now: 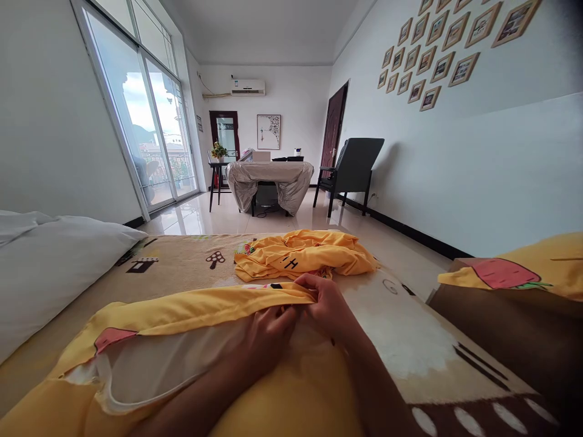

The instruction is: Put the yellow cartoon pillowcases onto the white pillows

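Observation:
A yellow printed pillowcase spreads across the front of the bed, its long opening facing me. White cloth with a pale rounded edge shows inside the opening, like a pillow. My right hand pinches the upper rim of the opening near its right end. Just below and to the left, my left hand has its fingers curled against the same rim; its fingertips are partly hidden by the cloth. Beyond both hands lies a crumpled yellow cloth with dark lettering.
A beige patterned blanket covers the bed. At the left rests a white pillow. More yellow cloth with a strawberry print drapes over a brown surface at the right. Farther off stand a covered table and a black chair.

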Demonstrator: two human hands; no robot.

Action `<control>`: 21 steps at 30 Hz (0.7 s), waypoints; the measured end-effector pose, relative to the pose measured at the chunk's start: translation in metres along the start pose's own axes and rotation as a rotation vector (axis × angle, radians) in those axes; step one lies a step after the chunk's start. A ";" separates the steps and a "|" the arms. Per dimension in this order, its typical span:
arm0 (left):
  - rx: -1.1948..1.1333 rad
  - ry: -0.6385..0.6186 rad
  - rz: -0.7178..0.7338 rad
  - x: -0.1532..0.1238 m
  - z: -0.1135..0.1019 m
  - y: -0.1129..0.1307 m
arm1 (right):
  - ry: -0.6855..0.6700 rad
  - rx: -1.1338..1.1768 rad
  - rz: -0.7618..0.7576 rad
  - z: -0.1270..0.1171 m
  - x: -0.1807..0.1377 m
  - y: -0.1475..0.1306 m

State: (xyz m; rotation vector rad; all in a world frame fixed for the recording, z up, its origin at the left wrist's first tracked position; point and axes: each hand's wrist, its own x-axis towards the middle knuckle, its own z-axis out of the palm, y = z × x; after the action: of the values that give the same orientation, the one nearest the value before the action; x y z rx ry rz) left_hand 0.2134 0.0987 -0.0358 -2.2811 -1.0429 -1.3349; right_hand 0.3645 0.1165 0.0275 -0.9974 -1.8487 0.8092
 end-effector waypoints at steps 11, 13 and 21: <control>0.095 -0.189 0.114 0.008 -0.009 0.005 | 0.023 -0.013 0.025 -0.003 0.001 0.001; 0.116 -0.291 0.074 0.009 -0.009 0.005 | 0.021 -0.011 0.025 -0.003 0.001 0.002; 0.153 -0.479 0.003 0.012 -0.006 0.005 | 0.026 -0.040 0.024 -0.004 0.003 0.007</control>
State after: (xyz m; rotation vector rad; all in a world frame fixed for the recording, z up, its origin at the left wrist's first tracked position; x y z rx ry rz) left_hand 0.2164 0.0971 -0.0220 -2.5369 -1.2305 -0.6844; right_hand 0.3695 0.1228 0.0251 -1.0530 -1.8401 0.7724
